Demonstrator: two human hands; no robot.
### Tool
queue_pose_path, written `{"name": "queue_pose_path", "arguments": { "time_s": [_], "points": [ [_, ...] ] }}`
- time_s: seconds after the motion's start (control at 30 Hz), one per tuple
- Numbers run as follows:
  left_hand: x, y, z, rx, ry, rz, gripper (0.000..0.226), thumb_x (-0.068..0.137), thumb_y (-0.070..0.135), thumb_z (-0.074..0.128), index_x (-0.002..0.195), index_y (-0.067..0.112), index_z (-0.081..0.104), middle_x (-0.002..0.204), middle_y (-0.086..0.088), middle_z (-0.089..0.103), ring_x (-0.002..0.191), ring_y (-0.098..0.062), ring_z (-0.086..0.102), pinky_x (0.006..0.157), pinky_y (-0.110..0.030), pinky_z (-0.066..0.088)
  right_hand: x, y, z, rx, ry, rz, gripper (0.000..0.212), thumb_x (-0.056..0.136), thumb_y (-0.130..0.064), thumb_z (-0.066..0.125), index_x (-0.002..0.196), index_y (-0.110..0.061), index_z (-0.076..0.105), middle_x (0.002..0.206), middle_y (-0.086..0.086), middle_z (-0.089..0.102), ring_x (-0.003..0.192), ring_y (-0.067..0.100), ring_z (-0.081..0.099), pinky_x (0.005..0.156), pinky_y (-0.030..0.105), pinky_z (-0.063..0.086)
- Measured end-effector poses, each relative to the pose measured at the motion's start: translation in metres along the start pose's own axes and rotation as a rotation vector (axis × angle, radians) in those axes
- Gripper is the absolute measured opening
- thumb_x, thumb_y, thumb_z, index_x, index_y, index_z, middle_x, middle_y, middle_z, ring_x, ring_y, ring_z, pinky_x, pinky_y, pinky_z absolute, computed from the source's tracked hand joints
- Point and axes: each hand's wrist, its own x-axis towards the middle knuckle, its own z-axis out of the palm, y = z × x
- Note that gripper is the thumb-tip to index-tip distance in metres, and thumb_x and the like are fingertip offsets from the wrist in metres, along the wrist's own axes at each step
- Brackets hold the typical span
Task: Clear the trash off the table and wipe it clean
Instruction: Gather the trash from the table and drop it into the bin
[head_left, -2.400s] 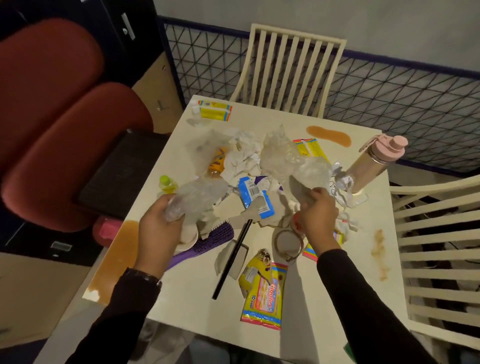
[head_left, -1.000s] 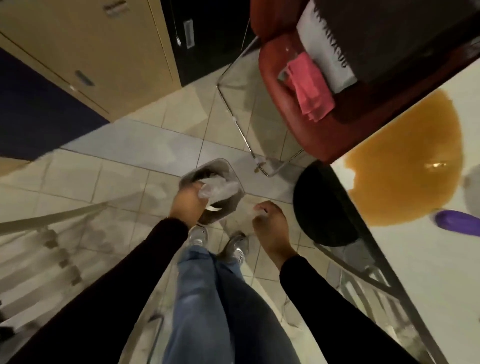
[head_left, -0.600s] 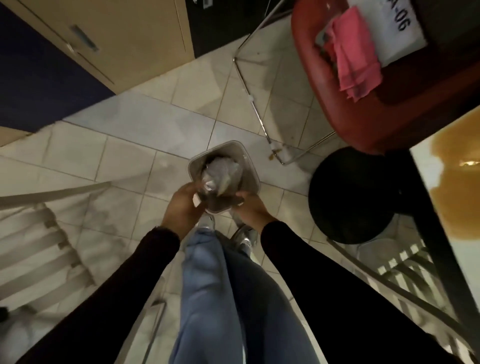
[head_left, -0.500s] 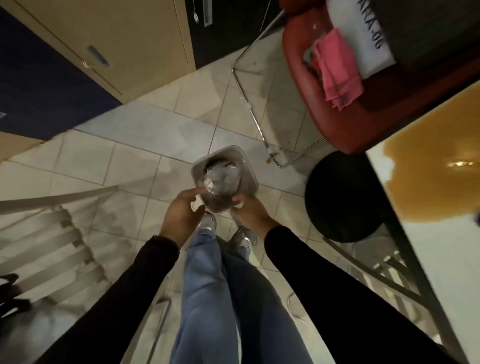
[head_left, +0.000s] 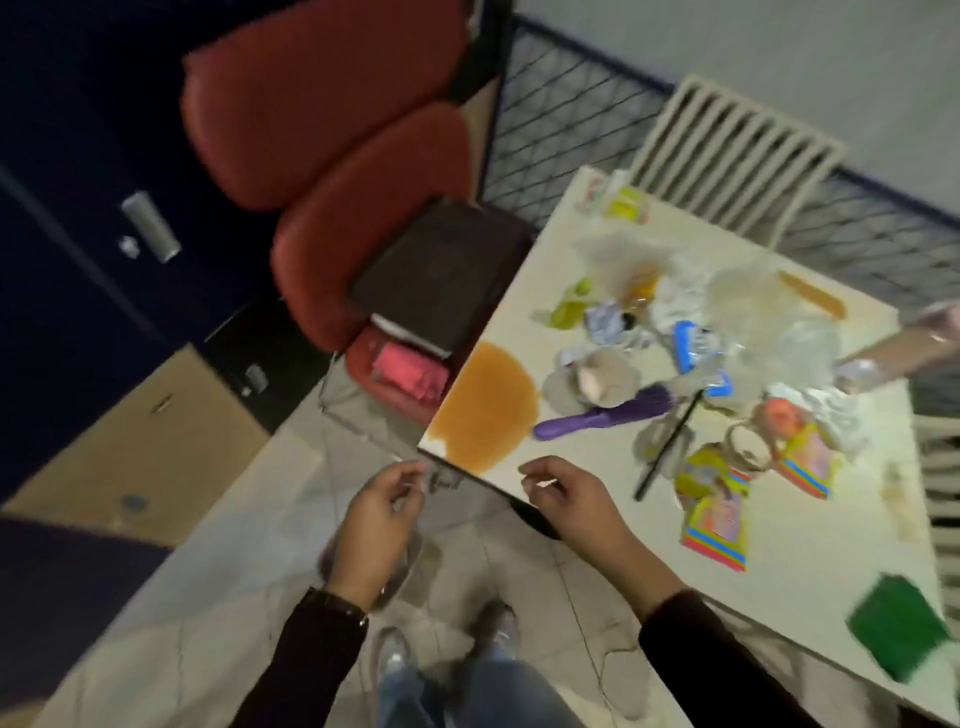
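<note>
Trash (head_left: 727, 322) is lying heaped across the desk (head_left: 779, 571).
The left hand (head_left: 379, 525) is hovering over the tiled floor just off the desk's near corner, its grip loosely curled and holding nothing. The right hand (head_left: 576, 506) is hanging above the desk's near edge, its grip half curled with a pale sliver at the fingertips (too blurred to tell whether it is pinching anything). The heap of crumpled plastic, paper and wrappers is sitting on the far half of the desk, well apart from both hands. A brown spill (head_left: 485, 410) is pooling at the corner nearest the hands, with a purple brush (head_left: 602, 415) lying just beside it. A green pad (head_left: 901, 631) is resting on the desk well to the right of the right hand. A pink cloth (head_left: 410, 371) is lying on the red chair (head_left: 363, 208) beside the desk.
</note>
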Motion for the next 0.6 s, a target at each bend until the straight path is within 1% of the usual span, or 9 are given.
{"name": "queue_pose_path", "arguments": {
  "time_s": [0.03, 0.07, 0.13, 0.2, 0.3, 0.37, 0.47, 0.53, 0.6],
  "points": [
    [0.003, 0.016, 0.013, 0.008, -0.032, 0.025, 0.022, 0.091, 0.011, 0.059, 0.101, 0.029, 0.065, 0.094, 0.019, 0.069, 0.089, 0.003, 0.062, 0.075, -0.002, 0.042, -0.010, 0.005, -0.019, 0.031, 0.078, 0.014, 0.018, 0.089, -0.015, 0.059, 0.090, -0.032, 0.062, 0.086, -0.005, 0.066, 0.059, 0.002, 0.056, 0.059, 0.011, 0.041],
    [0.004, 0.031, 0.028, 0.026, -0.065, 0.048, 0.019, 0.091, 0.011, 0.059, 0.100, 0.026, 0.066, 0.094, 0.014, 0.069, 0.085, 0.003, 0.062, 0.070, -0.001, 0.041, -0.018, 0.013, -0.037, 0.056, 0.161, 0.035, 0.019, 0.088, -0.015, 0.060, 0.088, -0.034, 0.062, 0.085, -0.007, 0.066, 0.060, 0.003, 0.059, 0.060, 0.013, 0.043],
    [0.007, 0.057, 0.059, 0.063, -0.154, 0.096, 0.021, 0.090, 0.011, 0.060, 0.092, 0.031, 0.064, 0.092, 0.010, 0.068, 0.077, 0.006, 0.061, 0.064, -0.004, 0.041, -0.033, 0.033, -0.067, 0.082, 0.297, 0.077, 0.024, 0.088, -0.015, 0.061, 0.084, -0.039, 0.060, 0.082, -0.009, 0.066, 0.069, 0.012, 0.065, 0.069, 0.021, 0.048],
    [0.009, 0.080, 0.099, 0.097, -0.265, 0.140, 0.023, 0.091, 0.011, 0.059, 0.090, 0.033, 0.063, 0.093, 0.010, 0.068, 0.074, 0.009, 0.059, 0.063, -0.005, 0.042, -0.051, 0.060, -0.097, 0.130, 0.398, 0.130, 0.028, 0.087, -0.014, 0.061, 0.081, -0.041, 0.059, 0.085, -0.007, 0.067, 0.076, 0.017, 0.067, 0.075, 0.030, 0.050],
    [0.013, 0.099, 0.141, 0.145, -0.364, 0.172, 0.017, 0.092, 0.013, 0.057, 0.099, 0.026, 0.066, 0.095, 0.013, 0.066, 0.073, 0.008, 0.058, 0.061, -0.011, 0.045, -0.064, 0.089, -0.121, 0.183, 0.457, 0.181, 0.030, 0.087, -0.011, 0.061, 0.080, -0.039, 0.059, 0.083, -0.007, 0.066, 0.076, 0.021, 0.066, 0.076, 0.036, 0.051],
    [0.018, 0.112, 0.186, 0.179, -0.427, 0.205, 0.017, 0.092, 0.014, 0.057, 0.098, 0.026, 0.066, 0.097, 0.013, 0.067, 0.077, 0.006, 0.059, 0.066, -0.010, 0.044, -0.074, 0.117, -0.147, 0.232, 0.519, 0.212, 0.028, 0.086, -0.010, 0.061, 0.081, -0.037, 0.061, 0.083, -0.008, 0.067, 0.073, 0.025, 0.066, 0.073, 0.033, 0.051],
    [0.027, 0.130, 0.251, 0.217, -0.504, 0.209, 0.022, 0.091, 0.012, 0.057, 0.095, 0.032, 0.064, 0.099, 0.014, 0.067, 0.082, 0.002, 0.061, 0.069, -0.014, 0.045, -0.075, 0.158, -0.186, 0.255, 0.558, 0.249, 0.025, 0.087, -0.013, 0.061, 0.083, -0.037, 0.062, 0.090, -0.006, 0.069, 0.073, 0.016, 0.067, 0.069, 0.025, 0.048],
    [0.034, 0.136, 0.291, 0.236, -0.526, 0.181, 0.022, 0.091, 0.011, 0.056, 0.098, 0.029, 0.065, 0.100, 0.008, 0.068, 0.083, -0.004, 0.063, 0.065, -0.017, 0.048, -0.070, 0.185, -0.209, 0.241, 0.559, 0.263, 0.027, 0.087, -0.014, 0.061, 0.081, -0.040, 0.061, 0.089, -0.008, 0.069, 0.072, 0.013, 0.066, 0.069, 0.027, 0.048],
    [0.039, 0.141, 0.324, 0.244, -0.525, 0.170, 0.022, 0.090, 0.009, 0.056, 0.100, 0.026, 0.065, 0.102, 0.006, 0.067, 0.085, -0.004, 0.062, 0.068, -0.016, 0.048, -0.060, 0.209, -0.227, 0.219, 0.533, 0.272, 0.030, 0.087, -0.013, 0.060, 0.080, -0.042, 0.059, 0.090, -0.007, 0.069, 0.072, 0.014, 0.066, 0.072, 0.030, 0.050]
  ]
}}
